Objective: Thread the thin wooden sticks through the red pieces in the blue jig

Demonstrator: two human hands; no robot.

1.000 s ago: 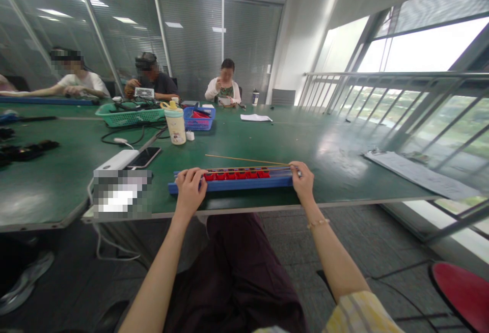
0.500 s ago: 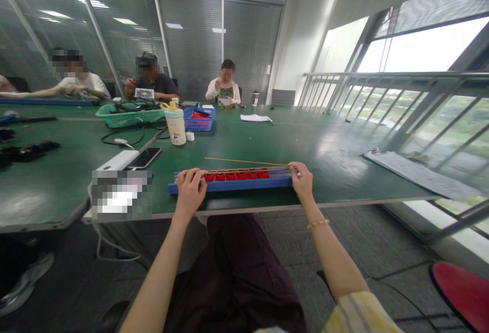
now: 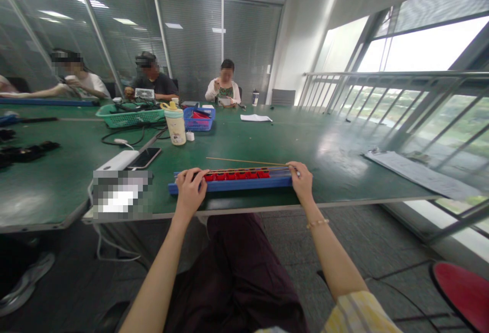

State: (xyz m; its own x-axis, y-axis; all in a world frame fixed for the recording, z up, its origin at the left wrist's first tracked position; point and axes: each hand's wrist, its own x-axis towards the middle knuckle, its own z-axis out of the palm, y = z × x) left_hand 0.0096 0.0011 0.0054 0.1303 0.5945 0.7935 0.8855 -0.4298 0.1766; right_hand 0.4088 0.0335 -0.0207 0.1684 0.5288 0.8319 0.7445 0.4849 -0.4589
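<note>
A long blue trough (image 3: 244,185) lies on the table near its front edge, with a row of several red pieces (image 3: 237,175) inside it. My left hand (image 3: 190,189) is closed round the trough's left end, its fingertips at the leftmost red piece. At the opposite end, my right hand (image 3: 301,179) pinches a thin tan stick (image 3: 244,161), which points left above and behind the trough. Another thin strip (image 3: 229,171) runs along the row of red pieces between both hands. What lies under my left fingers is hidden.
The green table (image 3: 344,165) holds a yellow-capped bottle (image 3: 175,127), a green basket (image 3: 130,116), a blue basket (image 3: 198,120), a phone (image 3: 147,158), a white power bank (image 3: 116,161) and a clipboard (image 3: 416,170). Several people sit across the table.
The thin stick's free left end has shifted very slightly right. My hands and the trough stay almost still. One person at the far left has raised a hand.
</note>
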